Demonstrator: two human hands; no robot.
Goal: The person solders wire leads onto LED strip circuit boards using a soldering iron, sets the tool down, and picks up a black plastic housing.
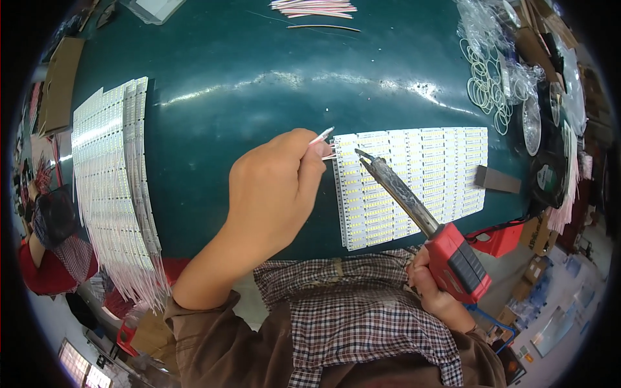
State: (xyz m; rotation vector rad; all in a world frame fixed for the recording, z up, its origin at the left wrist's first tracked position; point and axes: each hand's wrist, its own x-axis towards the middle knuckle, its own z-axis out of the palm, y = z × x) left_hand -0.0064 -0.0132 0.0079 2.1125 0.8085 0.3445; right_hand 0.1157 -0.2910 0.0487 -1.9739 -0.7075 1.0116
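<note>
A panel of white LED strip boards with yellowish chips lies on the green table in front of me. At its upper left corner, my left hand pinches thin pink-and-white wires between thumb and fingers. Some wire ends reach the panel's left edge. My right hand is wrapped round the handle of a red and black soldering iron. Its dark tip points up and left over the panel's upper left part, close to the wire ends. Whether the tip touches the boards I cannot tell.
Wired LED boards are stacked at the left. Cut wires lie at the far edge. A grey block rests at the panel's right edge, near a black spool and coiled pale cord. Another person sits at far left.
</note>
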